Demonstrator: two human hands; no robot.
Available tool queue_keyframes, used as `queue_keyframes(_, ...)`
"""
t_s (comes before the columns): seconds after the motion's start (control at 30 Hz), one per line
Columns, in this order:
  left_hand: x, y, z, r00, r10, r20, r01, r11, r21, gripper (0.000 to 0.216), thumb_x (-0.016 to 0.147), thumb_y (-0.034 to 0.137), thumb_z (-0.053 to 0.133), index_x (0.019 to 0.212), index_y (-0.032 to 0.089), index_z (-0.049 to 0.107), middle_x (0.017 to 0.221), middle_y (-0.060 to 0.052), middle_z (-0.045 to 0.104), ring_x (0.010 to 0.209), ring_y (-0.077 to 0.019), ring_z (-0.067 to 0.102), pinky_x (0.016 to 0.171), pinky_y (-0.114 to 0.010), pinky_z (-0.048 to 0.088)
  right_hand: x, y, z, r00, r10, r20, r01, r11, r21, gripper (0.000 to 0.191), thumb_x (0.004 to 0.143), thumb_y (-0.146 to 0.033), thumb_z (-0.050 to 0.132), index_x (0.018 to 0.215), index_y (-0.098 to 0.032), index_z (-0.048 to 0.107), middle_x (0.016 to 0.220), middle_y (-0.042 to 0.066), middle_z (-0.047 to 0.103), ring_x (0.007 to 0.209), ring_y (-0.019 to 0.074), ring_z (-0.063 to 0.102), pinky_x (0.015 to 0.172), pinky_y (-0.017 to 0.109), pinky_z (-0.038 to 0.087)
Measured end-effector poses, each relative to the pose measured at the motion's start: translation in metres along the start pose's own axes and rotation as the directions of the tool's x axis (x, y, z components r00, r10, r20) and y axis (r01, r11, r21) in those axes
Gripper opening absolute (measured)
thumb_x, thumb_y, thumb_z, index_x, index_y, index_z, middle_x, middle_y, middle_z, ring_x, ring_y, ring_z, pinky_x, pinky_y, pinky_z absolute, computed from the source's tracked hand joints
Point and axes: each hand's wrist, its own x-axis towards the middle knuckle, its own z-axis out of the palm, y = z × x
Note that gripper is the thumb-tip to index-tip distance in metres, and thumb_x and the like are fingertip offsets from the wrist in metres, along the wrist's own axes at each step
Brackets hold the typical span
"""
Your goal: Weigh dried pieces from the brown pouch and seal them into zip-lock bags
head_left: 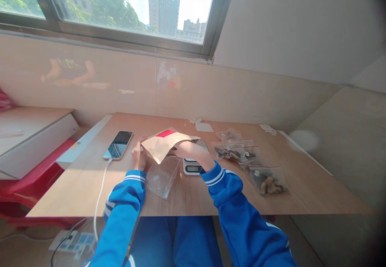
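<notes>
A brown paper pouch (164, 143) with a red patch is held up over the wooden table (211, 194). My left hand (139, 155) pinches its left corner. My right hand (183, 149) reaches into or under the pouch, and its fingers are hidden by the paper. An empty clear plastic bag (163, 176) lies just below the pouch, between my blue sleeves. A small white digital scale (193, 166) stands behind my right wrist, partly covered.
A phone (118, 144) with a white cable lies at the left of the table. Several clear zip bags (241, 151) with dark pieces inside lie at the right, one nearer the front (269, 180). Paper scraps sit by the wall. A power strip (72, 241) is on the floor.
</notes>
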Motion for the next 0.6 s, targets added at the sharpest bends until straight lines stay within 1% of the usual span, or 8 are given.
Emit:
queue_keyframes(0.03, 0.0, -0.002, 0.001, 1.0, -0.011, 0.012, 0.011, 1.0, 0.002, 0.036, 0.081, 0.011, 0.041, 0.112, 0.017, 0.057, 0.122, -0.01, 0.061, 0.122, -0.026, 0.051, 0.105, -0.04, 0.038, 0.004, -0.002, -0.006, 0.993, -0.049, 0.107, 0.049, 0.999, 0.011, 0.018, 0.082, -0.028, 0.062, 0.096, -0.028, 0.072, 0.101, -0.001, 0.073, 0.092, 0.0207, 0.067, 0.086, 0.035, 0.055)
queue_keyframes(0.1, 0.001, -0.006, 0.002, 0.999, -0.032, 0.027, 0.032, 0.999, 0.009, 0.038, 0.079, 0.009, 0.042, 0.112, 0.017, 0.058, 0.121, -0.01, 0.062, 0.119, -0.0264, 0.053, 0.102, -0.04, 0.04, 0.008, -0.007, -0.015, 0.946, -0.134, 0.295, 0.131, 0.991, 0.029, 0.014, 0.083, -0.025, 0.06, 0.092, -0.028, 0.072, 0.1, -0.001, 0.073, 0.093, 0.0195, 0.067, 0.087, 0.033, 0.053)
queue_keyframes(0.13, 0.001, -0.008, 0.003, 0.999, -0.043, 0.032, 0.043, 0.999, 0.014, 0.039, 0.079, 0.009, 0.043, 0.113, 0.017, 0.058, 0.12, -0.01, 0.063, 0.117, -0.0269, 0.054, 0.1, -0.041, 0.041, 0.009, -0.009, -0.019, 0.928, -0.149, 0.341, 0.151, 0.988, 0.02, 0.014, 0.085, -0.024, 0.058, 0.091, -0.027, 0.071, 0.1, -0.001, 0.073, 0.092, 0.0189, 0.067, 0.087, 0.032, 0.052)
queue_keyframes(0.17, 0.002, -0.01, 0.003, 0.998, -0.055, 0.036, 0.054, 0.998, 0.019, 0.039, 0.079, 0.01, 0.044, 0.114, 0.018, 0.058, 0.12, -0.011, 0.063, 0.115, -0.0275, 0.055, 0.098, -0.042, 0.043, 0.009, -0.011, -0.022, 0.927, -0.143, 0.347, 0.154, 0.988, -0.005, 0.015, 0.087, -0.023, 0.057, 0.089, -0.026, 0.071, 0.097, 0.0, 0.074, 0.089, 0.0181, 0.067, 0.085, 0.03, 0.051)
queue_keyframes(0.3, 0.002, -0.013, 0.003, 0.995, -0.079, 0.06, 0.077, 0.996, 0.037, 0.039, 0.08, 0.014, 0.047, 0.118, 0.019, 0.058, 0.118, -0.011, 0.064, 0.107, -0.028, 0.057, 0.092, -0.041, 0.045, 0.008, -0.015, -0.028, 0.954, -0.15, 0.259, 0.178, 0.98, -0.086, 0.022, 0.09, -0.018, 0.05, 0.079, -0.021, 0.069, 0.085, 0.0, 0.073, 0.079, 0.0147, 0.065, 0.079, 0.025, 0.048)
queue_keyframes(0.43, 0.002, -0.017, 0.005, 0.993, -0.079, 0.083, 0.076, 0.996, 0.038, 0.039, 0.081, 0.018, 0.049, 0.119, 0.02, 0.056, 0.112, -0.011, 0.064, 0.101, -0.0258, 0.059, 0.09, -0.039, 0.045, 0.013, -0.004, -0.026, 0.975, -0.215, 0.062, 0.222, 0.964, -0.146, 0.023, 0.089, -0.02, 0.049, 0.074, -0.02, 0.067, 0.083, 0.002, 0.072, 0.081, 0.016, 0.064, 0.081, 0.027, 0.048)
queue_keyframes(0.5, 0.003, -0.02, 0.007, 0.992, -0.083, 0.09, 0.081, 0.996, 0.034, 0.039, 0.08, 0.018, 0.051, 0.119, 0.02, 0.055, 0.105, -0.01, 0.065, 0.097, -0.0248, 0.06, 0.088, -0.038, 0.046, 0.016, 0.004, -0.023, 0.972, -0.232, -0.031, 0.224, 0.96, -0.167, 0.022, 0.087, -0.021, 0.051, 0.072, -0.02, 0.067, 0.083, 0.003, 0.072, 0.082, 0.017, 0.065, 0.083, 0.029, 0.049)
queue_keyframes(0.6, 0.003, -0.024, 0.01, 0.992, -0.085, 0.095, 0.083, 0.996, 0.029, 0.037, 0.079, 0.019, 0.052, 0.116, 0.02, 0.056, 0.096, -0.008, 0.065, 0.092, -0.0239, 0.06, 0.085, -0.038, 0.048, 0.02, 0.014, -0.019, 0.946, -0.281, -0.16, 0.263, 0.957, -0.121, 0.018, 0.084, -0.02, 0.052, 0.076, -0.021, 0.069, 0.085, 0.003, 0.073, 0.083, 0.0164, 0.065, 0.083, 0.029, 0.051)
